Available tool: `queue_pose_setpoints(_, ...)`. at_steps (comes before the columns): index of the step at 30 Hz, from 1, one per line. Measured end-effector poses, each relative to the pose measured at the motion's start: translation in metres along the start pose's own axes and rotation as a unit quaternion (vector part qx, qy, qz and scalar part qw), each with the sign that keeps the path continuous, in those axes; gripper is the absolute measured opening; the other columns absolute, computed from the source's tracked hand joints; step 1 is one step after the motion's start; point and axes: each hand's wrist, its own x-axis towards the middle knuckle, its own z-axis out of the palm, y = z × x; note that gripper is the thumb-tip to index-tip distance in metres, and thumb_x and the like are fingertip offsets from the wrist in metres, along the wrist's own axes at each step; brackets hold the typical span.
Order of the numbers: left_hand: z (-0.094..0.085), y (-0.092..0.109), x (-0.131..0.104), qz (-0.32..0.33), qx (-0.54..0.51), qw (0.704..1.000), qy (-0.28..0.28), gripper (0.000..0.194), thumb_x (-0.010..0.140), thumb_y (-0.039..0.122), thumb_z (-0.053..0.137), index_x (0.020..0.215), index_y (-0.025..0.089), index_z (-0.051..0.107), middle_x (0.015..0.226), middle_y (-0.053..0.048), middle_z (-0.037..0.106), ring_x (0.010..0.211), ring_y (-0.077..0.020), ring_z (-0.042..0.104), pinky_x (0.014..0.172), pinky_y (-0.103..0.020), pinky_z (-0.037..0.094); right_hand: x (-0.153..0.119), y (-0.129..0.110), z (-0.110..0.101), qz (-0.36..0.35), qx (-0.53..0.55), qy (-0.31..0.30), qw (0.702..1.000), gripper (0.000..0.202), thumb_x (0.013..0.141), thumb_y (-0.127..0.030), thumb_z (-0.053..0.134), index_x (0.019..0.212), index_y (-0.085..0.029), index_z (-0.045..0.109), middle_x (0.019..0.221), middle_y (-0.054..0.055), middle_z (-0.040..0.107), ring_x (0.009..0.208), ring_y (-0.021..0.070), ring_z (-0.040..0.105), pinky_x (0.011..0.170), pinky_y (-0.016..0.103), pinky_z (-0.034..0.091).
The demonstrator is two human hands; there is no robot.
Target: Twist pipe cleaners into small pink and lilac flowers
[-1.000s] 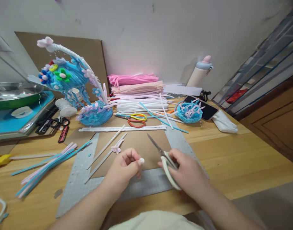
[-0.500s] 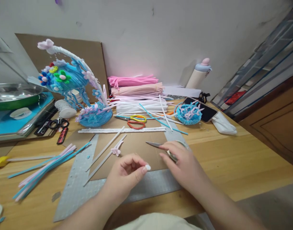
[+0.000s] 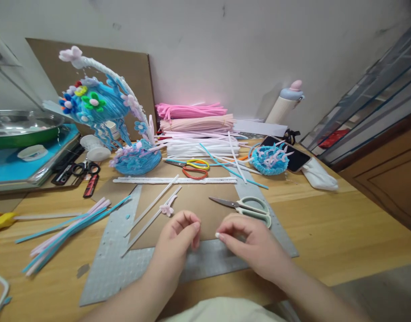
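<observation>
A: In the head view, what is the right hand (image 3: pixel 252 241) doing?

B: Its thumb and forefinger are pinched together on a small white piece (image 3: pixel 218 235), which peeks out at the fingertips. The other fingers are curled in.

A: And the left hand (image 3: pixel 178 235)?

B: It is curled too, with the thumb tip close to the forefinger. I can't tell whether anything sits between them. The two hands face each other, near but apart.

A: Where is that white piece, then?

B: Between the hands, on the right hand's side, above the front part of the cardboard (image 3: pixel 195 199). The cardboard lies on a grey mat (image 3: pixel 108 268), and the mat lies on the wooden table (image 3: pixel 326 232).

A: Are there scissors (image 3: pixel 239 204) nearby?

B: Yes, a pale-handled pair just behind the right hand, blades pointing left. I can't tell whether the hand touches them.

A: What is beside the left hand?

B: A small pink flower (image 3: pixel 166 209), across one of two thin white strips (image 3: pixel 151 222). Farther back, white rods (image 3: pixel 175 180) lie crosswise, with red-and-yellow-handled scissors (image 3: pixel 185 166) behind them.
</observation>
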Motion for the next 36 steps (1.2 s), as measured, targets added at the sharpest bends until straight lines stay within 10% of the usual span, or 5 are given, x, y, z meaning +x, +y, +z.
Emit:
queue_pose_setpoints(5,-0.001,0.004,-0.001,-0.014,-0.003,1.000,0.016,0.007,0.075,0.021,0.056,0.073,0.017,0.050,0.053,0.006,0.047,0.048,-0.0073,0.039,0.050,-0.019,0.029,-0.014,0.011,-0.009,-0.114,-0.440,-0.078,0.887,0.016,0.078,-0.007,0.057,0.066,-0.018,0.058,0.069,0.002,0.059,0.064,0.0171,0.053,0.060,0.030,0.034)
queue_pose_setpoints(10,0.000,0.004,0.000,-0.021,0.002,1.000,0.000,0.008,0.072,0.021,0.057,0.070,0.017,0.050,0.054,0.006,0.047,0.048,-0.0074,0.038,0.050,-0.020,0.029,-0.017,0.010,0.004,-0.185,-0.539,-0.078,0.818,0.018,0.070,-0.001,0.061,0.065,-0.018,0.059,0.066,0.002,0.059,0.059,0.0190,0.051,0.056,0.032,0.031)
queue_pose_setpoints(21,-0.002,0.006,-0.003,-0.024,0.021,0.999,-0.006,0.009,0.071,0.022,0.057,0.070,0.017,0.049,0.049,0.006,0.045,0.047,-0.0076,0.037,0.049,-0.020,0.028,-0.044,0.038,0.012,-0.154,-0.377,0.012,0.913,0.017,0.090,-0.013,0.045,0.093,-0.016,0.061,0.088,0.007,0.060,0.081,0.0194,0.053,0.071,0.031,0.043)
queue_pose_setpoints(32,0.004,0.001,-0.006,-0.039,0.030,0.999,-0.010,0.010,0.070,0.024,0.057,0.069,0.017,0.050,0.049,0.007,0.045,0.047,-0.0073,0.036,0.049,-0.019,0.027,-0.057,0.052,0.019,-0.265,-0.448,0.021,0.854,0.026,0.089,-0.015,0.046,0.110,-0.008,0.059,0.100,0.013,0.065,0.091,0.0268,0.053,0.076,0.042,0.041)
queue_pose_setpoints(36,0.003,-0.003,-0.001,-0.045,0.033,0.998,-0.012,0.013,0.069,0.026,0.060,0.069,0.018,0.050,0.048,0.007,0.047,0.046,-0.0080,0.037,0.048,-0.020,0.027,-0.053,0.047,0.011,-0.222,-0.385,0.003,0.896,0.024,0.089,-0.014,0.045,0.107,-0.014,0.061,0.099,0.011,0.065,0.091,0.0237,0.054,0.080,0.040,0.042)
